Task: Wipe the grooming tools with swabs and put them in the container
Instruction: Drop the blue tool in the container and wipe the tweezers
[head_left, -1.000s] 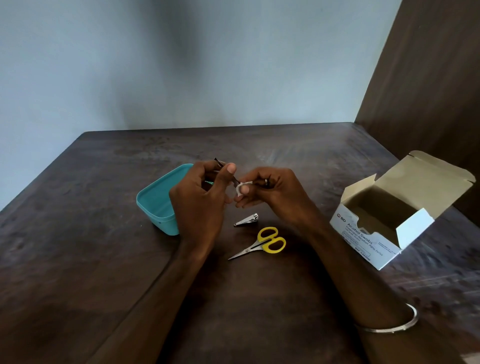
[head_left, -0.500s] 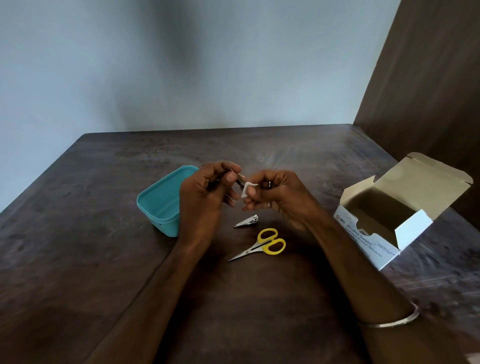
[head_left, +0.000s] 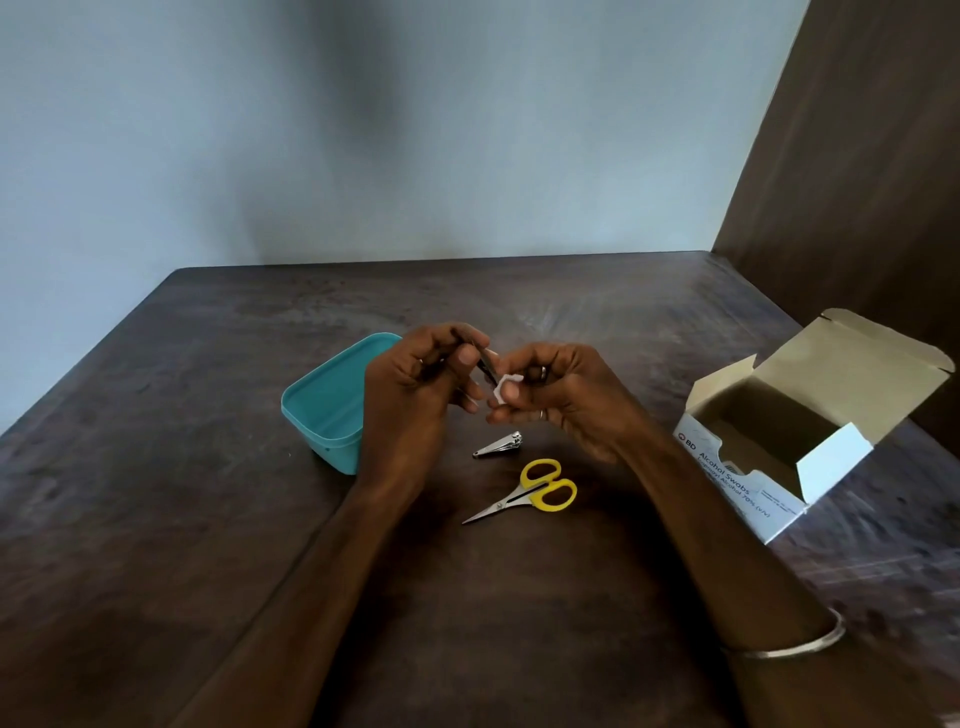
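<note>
- 3 tools: one thin metal tool pinched in left hand, 1 nail clipper and 1 yellow scissors on bench.
- 1 white swab, pinched by right hand fingers against the tool.
- 1 teal container: nothing visible inside.
- 1 open swab box, contents unclear.

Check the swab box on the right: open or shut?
Open. The alcohol swab box has its top flap folded back and its dark inside exposed; whether swabs remain inside cannot be told.
</note>
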